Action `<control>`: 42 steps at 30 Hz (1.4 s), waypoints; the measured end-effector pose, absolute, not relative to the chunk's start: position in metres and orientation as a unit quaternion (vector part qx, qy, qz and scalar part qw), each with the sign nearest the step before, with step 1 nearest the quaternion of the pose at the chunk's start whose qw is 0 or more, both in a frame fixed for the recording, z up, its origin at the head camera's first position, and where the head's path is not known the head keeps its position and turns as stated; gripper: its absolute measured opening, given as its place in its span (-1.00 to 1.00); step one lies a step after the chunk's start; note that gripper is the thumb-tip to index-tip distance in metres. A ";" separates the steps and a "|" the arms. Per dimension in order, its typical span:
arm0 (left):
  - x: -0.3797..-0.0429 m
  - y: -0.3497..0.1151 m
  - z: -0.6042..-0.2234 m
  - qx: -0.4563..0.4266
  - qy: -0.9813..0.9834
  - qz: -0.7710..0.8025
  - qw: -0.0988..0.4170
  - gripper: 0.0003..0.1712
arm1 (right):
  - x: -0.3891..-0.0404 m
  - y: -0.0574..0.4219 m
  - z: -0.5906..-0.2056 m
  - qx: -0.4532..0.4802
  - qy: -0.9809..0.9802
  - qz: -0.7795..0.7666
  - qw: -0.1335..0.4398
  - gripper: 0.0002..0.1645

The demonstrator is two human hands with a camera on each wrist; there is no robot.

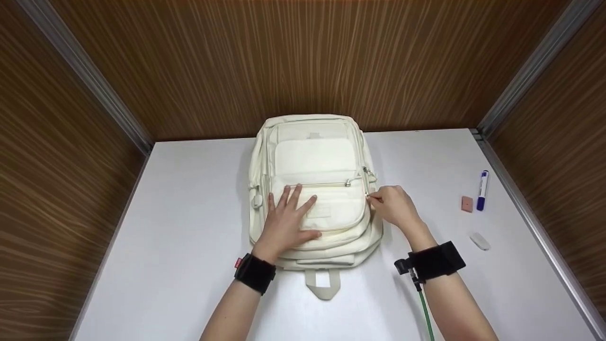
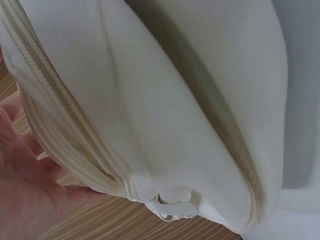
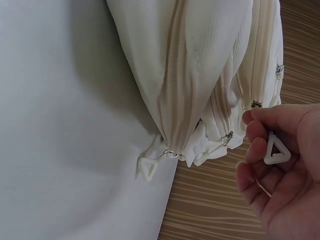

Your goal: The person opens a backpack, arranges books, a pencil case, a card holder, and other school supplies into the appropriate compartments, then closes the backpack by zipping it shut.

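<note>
A cream backpack (image 1: 315, 158) lies front side up on the white table, its loop handle (image 1: 323, 293) toward me. My left hand (image 1: 285, 223) rests with spread fingers on the lower front pocket, over its left half. At that pocket's right edge, my right hand (image 1: 396, 207) pinches a zipper pull between thumb and fingers. The right wrist view shows the white triangular end of this zipper pull (image 3: 276, 151) in front of the curled fingers, with the metal slider (image 3: 256, 104) right at the fingertips. Another triangular zipper pull (image 3: 148, 168) hangs loose from a lower zipper.
Right of the backpack lie a pinkish square block (image 1: 467, 204), a white marker with blue ends (image 1: 483, 190) and a small pale grey-white object (image 1: 480, 241). Wood-grain panels (image 1: 303, 61) stand at the back and both sides. A green cable (image 1: 425, 312) runs from the right wrist band.
</note>
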State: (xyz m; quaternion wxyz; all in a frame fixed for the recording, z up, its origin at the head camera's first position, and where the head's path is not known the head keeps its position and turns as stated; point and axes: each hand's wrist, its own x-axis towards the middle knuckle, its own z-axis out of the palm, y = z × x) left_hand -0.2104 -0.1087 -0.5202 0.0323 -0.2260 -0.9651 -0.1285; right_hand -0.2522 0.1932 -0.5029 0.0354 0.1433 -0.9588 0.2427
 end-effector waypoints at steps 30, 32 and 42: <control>-0.217 -0.110 -0.527 -0.221 -0.966 -0.116 0.060 -0.15 | -0.207 0.171 -0.497 0.231 -0.904 0.347 -0.091 -0.90; -0.218 -0.110 -0.527 -0.219 -0.967 -0.114 0.061 -0.17 | -0.205 0.165 -0.496 0.237 -0.904 0.343 -0.092 -0.88; -0.218 -0.111 -0.524 -0.214 -0.968 -0.128 0.039 -0.17 | -0.196 0.139 -0.500 0.269 -0.894 0.347 -0.083 -0.85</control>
